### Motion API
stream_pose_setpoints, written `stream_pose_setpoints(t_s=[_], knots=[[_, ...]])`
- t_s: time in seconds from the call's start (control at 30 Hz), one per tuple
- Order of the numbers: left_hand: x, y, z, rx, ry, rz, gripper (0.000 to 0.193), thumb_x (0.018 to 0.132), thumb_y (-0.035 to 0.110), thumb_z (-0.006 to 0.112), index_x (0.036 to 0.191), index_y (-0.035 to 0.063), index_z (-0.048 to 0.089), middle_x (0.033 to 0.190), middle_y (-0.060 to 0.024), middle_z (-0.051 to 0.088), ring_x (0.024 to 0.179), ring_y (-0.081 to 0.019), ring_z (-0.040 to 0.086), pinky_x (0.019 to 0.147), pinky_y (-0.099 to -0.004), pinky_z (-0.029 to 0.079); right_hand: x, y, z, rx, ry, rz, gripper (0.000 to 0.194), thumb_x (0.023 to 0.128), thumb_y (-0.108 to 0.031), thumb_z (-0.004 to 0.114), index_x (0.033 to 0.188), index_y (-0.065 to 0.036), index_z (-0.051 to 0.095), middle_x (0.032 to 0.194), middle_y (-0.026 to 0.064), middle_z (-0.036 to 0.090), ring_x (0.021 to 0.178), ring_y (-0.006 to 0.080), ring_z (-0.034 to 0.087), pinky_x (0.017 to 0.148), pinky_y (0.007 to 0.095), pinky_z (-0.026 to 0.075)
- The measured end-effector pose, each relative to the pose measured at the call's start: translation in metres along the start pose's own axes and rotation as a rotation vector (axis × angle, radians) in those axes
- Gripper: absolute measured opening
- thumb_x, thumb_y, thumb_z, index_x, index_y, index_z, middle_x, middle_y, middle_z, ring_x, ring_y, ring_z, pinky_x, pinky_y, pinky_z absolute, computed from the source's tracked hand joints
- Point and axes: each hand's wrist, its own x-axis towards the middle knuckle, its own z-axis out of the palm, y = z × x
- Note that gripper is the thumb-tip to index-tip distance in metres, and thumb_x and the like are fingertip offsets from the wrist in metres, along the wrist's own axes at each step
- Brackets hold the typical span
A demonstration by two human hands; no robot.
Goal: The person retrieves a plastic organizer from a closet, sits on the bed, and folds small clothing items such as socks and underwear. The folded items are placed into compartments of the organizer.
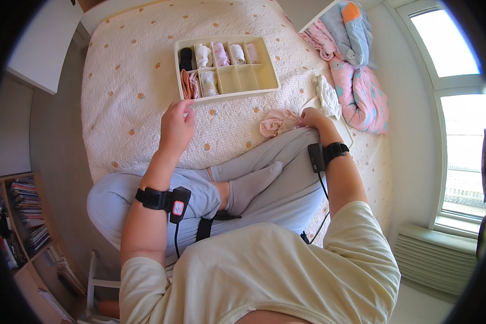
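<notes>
My right hand (313,118) pinches one end of a crumpled pale pink cloth garment (279,122), which lies on the quilt by my knee. My left hand (176,128) is over the quilt at the near left corner of a cream divided storage box (243,95). Its thumb and forefinger are apart with nothing visible between them; whether it touches the rim cannot be told. Rolled or folded fabric pieces fill the box's far row, among them a black one (186,59) and a lilac one (221,54). Folded pink pieces (190,84) and a white roll (209,83) occupy the near row's left compartments.
A white garment (327,97) lies on a flat white tray or lid (345,131) beyond my right hand. Folded bedding (362,95) is piled along the wall by the window. My crossed legs (251,190) are close in front, and cables (325,190) hang from both wrist straps.
</notes>
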Motion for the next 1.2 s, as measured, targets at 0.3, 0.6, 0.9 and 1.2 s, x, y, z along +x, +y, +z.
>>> stream_pose_setpoints(t_s=[0.3,0.6,0.9,1.2], knots=[[-0.011,0.036,-0.013,-0.392,-0.212,0.089,0.044,0.086,0.009,0.06,0.127,0.0035,0.046,0.123,-0.0104,0.055,0.112,-0.0203,0.053,0.093,-0.0314,0.042,-0.105,-0.091,-0.07,0.93,0.183,-0.714,0.013,0.086,-0.013,0.055,0.093,-0.002,0.051,0.075,0.0042,0.053,0.067,0.0137,0.049,0.06,0.0306,0.043],[-0.023,0.064,-0.052,-0.95,-0.611,-0.153,0.023,0.084,0.013,0.068,0.099,-0.0005,0.057,0.084,0.0014,0.061,0.075,-0.0013,0.054,0.064,-0.016,0.043,-0.164,-0.21,-0.134,0.629,-0.059,-1.007,0.024,0.08,-0.007,0.067,0.099,-0.006,0.052,0.069,0.0035,0.061,0.063,0.006,0.05,0.057,0.0231,0.038],[-0.012,0.037,-0.126,-0.794,-0.469,-0.044,0.016,0.086,0.014,0.065,0.089,0.0,0.061,0.078,0.0036,0.059,0.069,-0.0004,0.051,0.06,-0.0169,0.041,-0.141,-0.214,-0.17,0.379,-0.235,-0.839,0.054,0.087,-0.049,0.057,0.085,0.004,0.066,0.062,0.0032,0.055,0.06,0.0103,0.049,0.055,0.0264,0.041],[-0.017,0.043,-0.109,-0.277,-0.544,0.042,0.018,0.087,0.014,0.061,0.094,-0.0021,0.061,0.073,-0.0112,0.062,0.07,-0.0126,0.058,0.064,-0.0243,0.044,-0.132,-0.222,-0.124,0.013,0.219,-0.611,0.04,0.095,-0.037,0.037,0.112,-0.006,0.056,0.094,0.0244,0.063,0.092,0.04,0.06,0.08,0.0446,0.048]])
